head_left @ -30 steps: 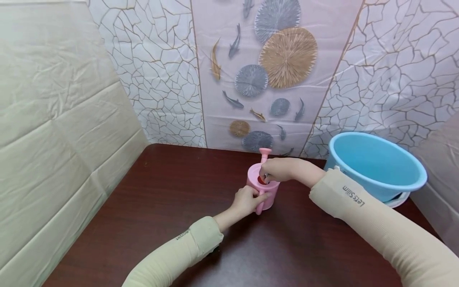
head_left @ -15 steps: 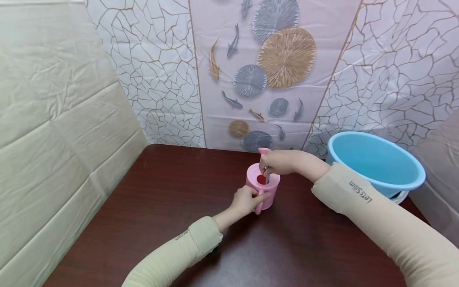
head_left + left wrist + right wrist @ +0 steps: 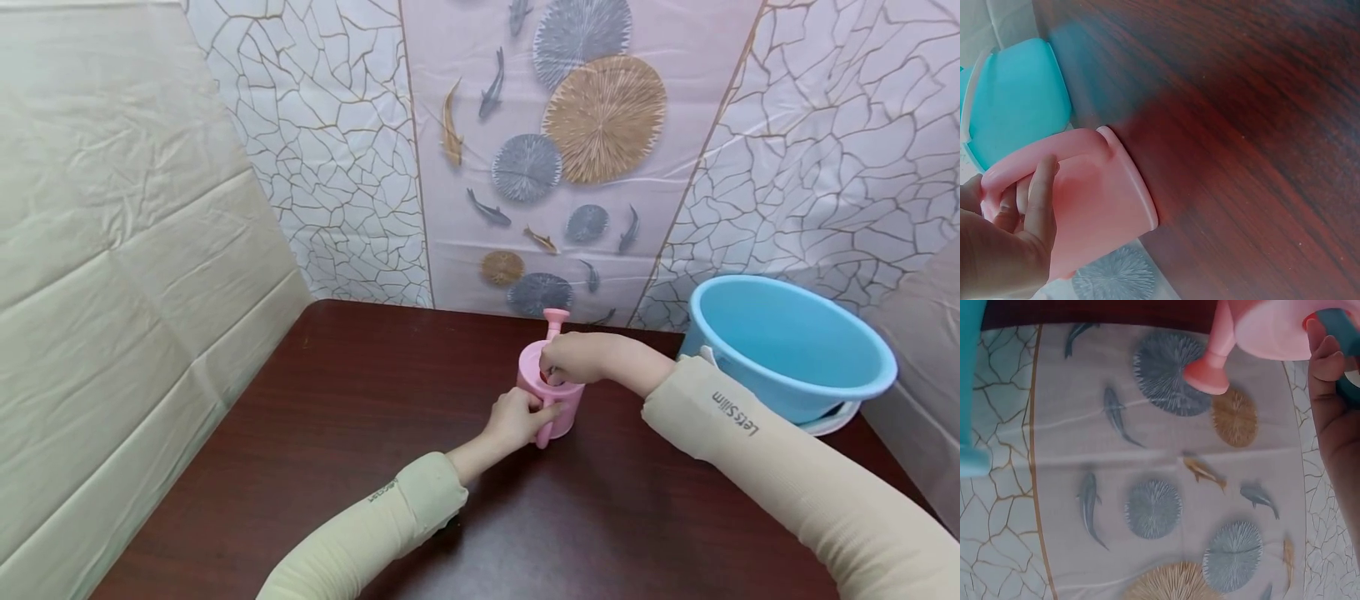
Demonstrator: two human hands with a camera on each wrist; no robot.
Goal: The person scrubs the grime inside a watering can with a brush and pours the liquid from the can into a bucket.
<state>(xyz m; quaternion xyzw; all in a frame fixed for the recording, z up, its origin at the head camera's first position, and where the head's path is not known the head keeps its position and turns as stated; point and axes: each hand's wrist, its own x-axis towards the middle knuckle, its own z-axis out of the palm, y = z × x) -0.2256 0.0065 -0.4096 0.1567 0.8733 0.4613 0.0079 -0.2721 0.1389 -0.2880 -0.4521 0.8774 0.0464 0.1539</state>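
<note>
A pink watering can (image 3: 529,367) stands upright on the dark table, its spout toward the patterned backdrop. My left hand (image 3: 513,420) grips its handle (image 3: 1041,153), the fingers wrapped round it in the left wrist view. Over the can's round top opening, my right hand (image 3: 576,357) points its fingertips down at the red-looking hole. Between those fingers, the right wrist view shows a blue-grey object (image 3: 1337,330) reaching into the opening. Its kind is hard to tell, since the hand and the frame edge hide most of it. The spout's flared head (image 3: 1207,376) hangs free of both hands.
A large light-blue bucket (image 3: 787,393) with a white handle stands at the table's back right, close behind my right sleeve. The dark brown table (image 3: 375,375) ends at the patterned backdrop (image 3: 341,167). A cream cloth wall (image 3: 127,250) borders the left side.
Half a second ago my right hand was a little higher, baring the opening and a greyish strip below the fingers; now it is lower again. The left hand and watering can stay put.
</note>
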